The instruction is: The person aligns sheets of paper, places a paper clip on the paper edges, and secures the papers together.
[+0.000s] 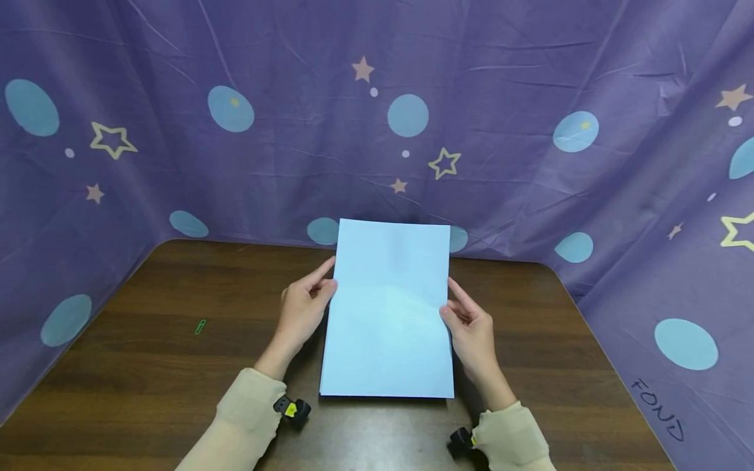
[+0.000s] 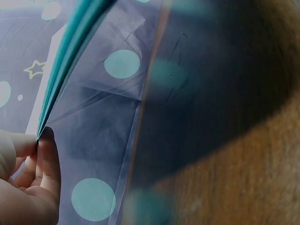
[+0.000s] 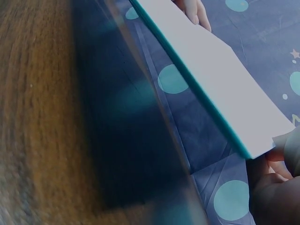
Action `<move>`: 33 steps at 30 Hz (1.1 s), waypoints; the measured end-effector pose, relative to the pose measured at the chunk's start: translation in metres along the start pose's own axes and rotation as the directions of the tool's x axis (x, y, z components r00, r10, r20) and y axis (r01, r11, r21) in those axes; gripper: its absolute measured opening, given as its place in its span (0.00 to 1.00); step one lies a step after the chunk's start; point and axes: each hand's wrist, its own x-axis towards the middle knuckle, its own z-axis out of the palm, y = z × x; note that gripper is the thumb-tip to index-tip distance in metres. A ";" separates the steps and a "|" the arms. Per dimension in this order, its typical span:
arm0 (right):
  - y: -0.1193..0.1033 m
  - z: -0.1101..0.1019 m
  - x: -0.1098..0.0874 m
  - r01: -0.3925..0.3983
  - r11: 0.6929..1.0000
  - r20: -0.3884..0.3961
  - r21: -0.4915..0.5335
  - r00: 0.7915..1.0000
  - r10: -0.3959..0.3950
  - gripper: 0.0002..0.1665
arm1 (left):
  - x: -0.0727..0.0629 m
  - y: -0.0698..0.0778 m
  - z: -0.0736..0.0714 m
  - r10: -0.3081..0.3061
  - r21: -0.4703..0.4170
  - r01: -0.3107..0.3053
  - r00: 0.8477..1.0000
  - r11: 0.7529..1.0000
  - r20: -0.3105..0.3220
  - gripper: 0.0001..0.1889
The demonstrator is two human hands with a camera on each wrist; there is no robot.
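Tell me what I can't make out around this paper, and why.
Paper: exact sheet count, left wrist view; the layers blur together.
Table: part behind the paper, head view; the paper hides it.
Clip: fine detail, head view; too small.
Left hand: left wrist view; cut off at left edge.
Right hand: right wrist view; cut off at right edge.

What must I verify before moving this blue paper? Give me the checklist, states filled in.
1. Left grip on the left edge of the blue paper: ok, pinching it.
2. Right grip at the right edge: ok, thumb over the front.
3. Green paper clip apart from the paper: ok, on the table to the left.
4. Layers flush: cannot tell.
5. Number of layers: cannot tell.
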 end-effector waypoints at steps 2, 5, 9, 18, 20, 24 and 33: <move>0.000 0.000 0.000 0.000 1.000 -0.001 -0.003 1.000 0.000 0.34 | 0.000 0.000 0.000 0.003 0.006 -0.003 1.000 1.000 -0.003 0.24; 0.001 0.000 -0.001 0.003 1.000 0.000 -0.009 1.000 -0.003 0.34 | 0.000 -0.001 0.000 0.012 0.014 -0.012 1.000 1.000 -0.006 0.24; 0.000 0.000 -0.002 0.009 1.000 -0.002 -0.022 1.000 -0.009 0.34 | 0.000 -0.002 0.001 0.031 0.032 -0.031 1.000 0.999 -0.002 0.24; -0.001 0.000 -0.004 0.021 0.997 0.012 -0.074 1.000 -0.020 0.34 | -0.002 -0.004 0.000 0.019 0.053 -0.019 1.000 0.998 0.009 0.24; -0.001 0.000 -0.004 0.028 0.996 0.017 -0.085 1.000 -0.026 0.34 | -0.002 -0.004 -0.001 0.011 0.057 -0.012 1.000 0.998 0.013 0.24; 0.000 -0.001 -0.004 0.030 0.995 0.020 -0.092 0.999 -0.029 0.34 | -0.003 -0.003 -0.002 -0.002 0.072 0.000 1.000 0.997 0.023 0.24; 0.000 0.000 -0.004 0.022 0.997 0.014 -0.072 1.000 -0.021 0.34 | -0.003 0.000 -0.001 0.009 0.084 -0.011 1.000 0.996 0.019 0.24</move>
